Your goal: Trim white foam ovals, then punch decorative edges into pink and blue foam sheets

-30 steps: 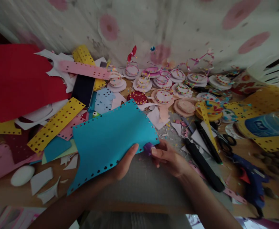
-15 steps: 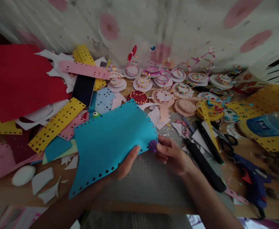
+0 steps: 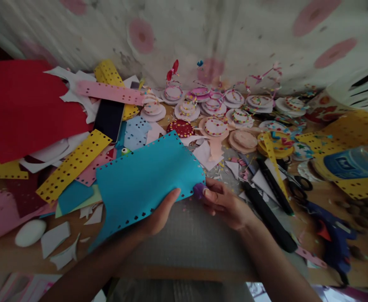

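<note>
A blue foam sheet [image 3: 142,178] with small shapes punched along its edges is held tilted above the grey mat. My left hand [image 3: 163,214] grips its lower edge, thumb on top and fingers hidden beneath. At the sheet's right corner, my right hand [image 3: 224,201] is closed around a small purple craft punch [image 3: 199,191], which sits against the edge. Tiny cut-out bits lie on the grey cutting mat [image 3: 190,247] under the hands.
Small decorated foam hats [image 3: 186,109] stand in rows at the back. To the right lie scissors [image 3: 298,184], a black cutter-like tool [image 3: 268,218] and a blue glue gun [image 3: 331,235]. Punched yellow strips [image 3: 73,165], a phone [image 3: 108,119] and a red sheet [image 3: 29,105] fill the left.
The left hand and forearm have shifted slightly, covering more of the sheet's lower left tail. The purple punch stays near the same right corner. The whole view has drifted a little.
</note>
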Demonstrator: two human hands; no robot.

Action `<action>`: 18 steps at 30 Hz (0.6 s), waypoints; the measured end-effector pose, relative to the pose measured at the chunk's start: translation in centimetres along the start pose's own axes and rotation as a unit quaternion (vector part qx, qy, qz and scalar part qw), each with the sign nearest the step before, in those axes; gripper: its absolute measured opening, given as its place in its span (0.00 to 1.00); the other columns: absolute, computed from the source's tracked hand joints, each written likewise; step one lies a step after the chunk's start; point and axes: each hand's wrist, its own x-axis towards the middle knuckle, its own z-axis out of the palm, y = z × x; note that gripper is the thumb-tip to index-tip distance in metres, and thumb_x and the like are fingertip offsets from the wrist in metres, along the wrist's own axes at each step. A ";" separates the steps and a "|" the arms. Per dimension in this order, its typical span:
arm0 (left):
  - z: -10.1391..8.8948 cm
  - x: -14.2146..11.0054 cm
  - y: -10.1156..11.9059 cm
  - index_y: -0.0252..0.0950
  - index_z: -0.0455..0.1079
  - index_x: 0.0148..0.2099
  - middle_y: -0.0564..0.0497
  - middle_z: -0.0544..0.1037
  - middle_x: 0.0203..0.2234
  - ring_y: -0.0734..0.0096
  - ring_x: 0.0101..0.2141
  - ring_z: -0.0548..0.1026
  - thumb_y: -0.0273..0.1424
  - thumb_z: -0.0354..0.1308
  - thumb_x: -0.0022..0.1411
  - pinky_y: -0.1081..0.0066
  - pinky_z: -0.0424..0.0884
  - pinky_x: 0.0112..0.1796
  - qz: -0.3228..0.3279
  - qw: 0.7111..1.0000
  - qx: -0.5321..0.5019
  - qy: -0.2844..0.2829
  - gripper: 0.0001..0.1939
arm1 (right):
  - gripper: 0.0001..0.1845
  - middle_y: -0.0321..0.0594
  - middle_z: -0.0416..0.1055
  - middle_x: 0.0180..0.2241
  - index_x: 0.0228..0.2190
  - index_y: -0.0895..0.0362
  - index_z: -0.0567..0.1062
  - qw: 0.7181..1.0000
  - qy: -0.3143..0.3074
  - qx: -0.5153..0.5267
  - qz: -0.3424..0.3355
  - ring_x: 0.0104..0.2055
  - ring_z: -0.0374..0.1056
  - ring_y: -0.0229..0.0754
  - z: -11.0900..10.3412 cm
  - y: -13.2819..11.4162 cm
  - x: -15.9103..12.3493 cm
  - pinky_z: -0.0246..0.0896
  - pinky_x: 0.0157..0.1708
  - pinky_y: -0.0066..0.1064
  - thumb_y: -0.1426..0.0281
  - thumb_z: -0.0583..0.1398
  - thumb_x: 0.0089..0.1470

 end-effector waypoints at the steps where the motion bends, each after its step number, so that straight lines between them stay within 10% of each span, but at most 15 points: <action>1: 0.1 0.2 -0.2 0.44 0.76 0.46 0.50 0.80 0.44 0.51 0.57 0.68 0.39 0.63 0.57 0.52 0.65 0.56 -0.015 1.000 -0.001 0.003 0.15 | 0.16 0.27 0.56 0.17 0.33 0.59 0.76 1.000 -0.002 0.006 0.003 0.17 0.42 0.27 -0.1 -0.2 0.0 0.49 0.16 0.20 0.60 0.68 0.47; 10: -0.1 -0.1 0.1 0.42 0.76 0.46 0.50 0.80 0.44 0.50 0.57 0.68 0.39 0.64 0.55 0.50 0.65 0.56 -0.048 0.998 -0.012 0.027 0.16 | 0.15 0.27 0.55 0.18 0.32 0.59 0.76 0.999 0.048 0.018 -0.010 0.18 0.43 0.28 -0.4 -0.5 -0.3 0.49 0.16 0.20 0.61 0.68 0.47; 18: -0.1 -0.1 1.1 0.48 0.76 0.45 0.52 0.79 0.46 0.49 0.61 0.62 0.41 0.65 0.55 0.49 0.55 0.62 0.062 0.987 0.142 0.038 0.14 | 0.18 0.27 0.58 0.18 0.31 0.59 0.76 0.997 0.073 0.026 -0.014 0.15 0.41 0.25 -0.3 -0.4 -0.1 0.40 0.12 0.20 0.63 0.72 0.39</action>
